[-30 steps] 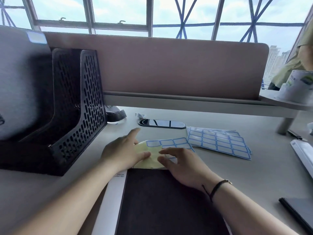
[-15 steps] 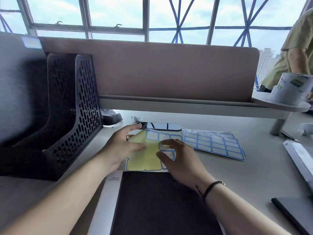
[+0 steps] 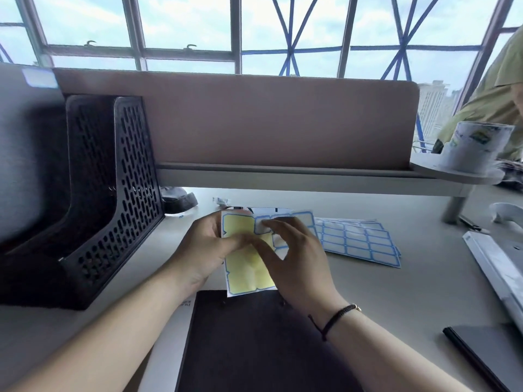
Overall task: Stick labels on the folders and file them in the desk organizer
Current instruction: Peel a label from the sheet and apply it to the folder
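A partly used label sheet (image 3: 246,267) with yellow backing and blue-edged labels is held up above the desk, tilted towards me. My left hand (image 3: 203,250) grips its left side, thumb across the yellow backing. My right hand (image 3: 294,258) pinches a blue-edged label (image 3: 263,226) near the sheet's top. A dark folder (image 3: 254,343) with a white spine lies flat in front of me, below both hands. The black perforated desk organizer (image 3: 119,193) stands at the left, with a grey folder (image 3: 25,154) bearing a label standing in it.
A full label sheet stack (image 3: 359,241) lies right of my hands. A phone (image 3: 271,210) lies behind the held sheet. Another dark folder (image 3: 486,352) lies at the lower right, a white box (image 3: 498,267) at the right edge. A cup (image 3: 475,148) stands on the raised shelf; a person stands behind it.
The label sheet has been lifted off the desk and tilted up towards me. My right fingers have moved from the sheet's middle to a label near its top.
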A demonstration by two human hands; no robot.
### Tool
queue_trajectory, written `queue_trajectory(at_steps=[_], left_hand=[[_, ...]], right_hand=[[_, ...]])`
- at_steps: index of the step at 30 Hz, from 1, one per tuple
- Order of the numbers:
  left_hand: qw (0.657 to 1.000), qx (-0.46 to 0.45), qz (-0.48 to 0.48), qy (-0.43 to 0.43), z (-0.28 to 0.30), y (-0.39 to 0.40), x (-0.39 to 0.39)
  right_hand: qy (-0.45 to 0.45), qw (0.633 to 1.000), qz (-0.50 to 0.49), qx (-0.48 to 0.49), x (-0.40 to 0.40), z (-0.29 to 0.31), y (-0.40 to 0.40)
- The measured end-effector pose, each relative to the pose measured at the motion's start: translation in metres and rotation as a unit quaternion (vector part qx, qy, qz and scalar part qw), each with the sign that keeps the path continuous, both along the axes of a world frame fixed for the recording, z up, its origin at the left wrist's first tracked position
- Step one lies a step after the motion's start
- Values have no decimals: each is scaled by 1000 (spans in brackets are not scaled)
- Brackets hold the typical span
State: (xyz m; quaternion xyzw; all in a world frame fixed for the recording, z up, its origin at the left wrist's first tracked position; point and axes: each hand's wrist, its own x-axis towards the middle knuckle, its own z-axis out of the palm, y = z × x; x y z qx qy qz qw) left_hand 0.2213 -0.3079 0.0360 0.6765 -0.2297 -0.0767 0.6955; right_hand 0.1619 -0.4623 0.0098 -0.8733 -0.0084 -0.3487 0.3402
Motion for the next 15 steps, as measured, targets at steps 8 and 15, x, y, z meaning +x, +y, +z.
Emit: queue_trajectory(at_steps=[8,15], left_hand=[[998,-21,44,-37,3,-4,-7],[996,2,60,-60,4,-2,-5]], right_hand=[[-32,999,0,2,-1,1,3],[-36,999,-2,20,-3,3,4]])
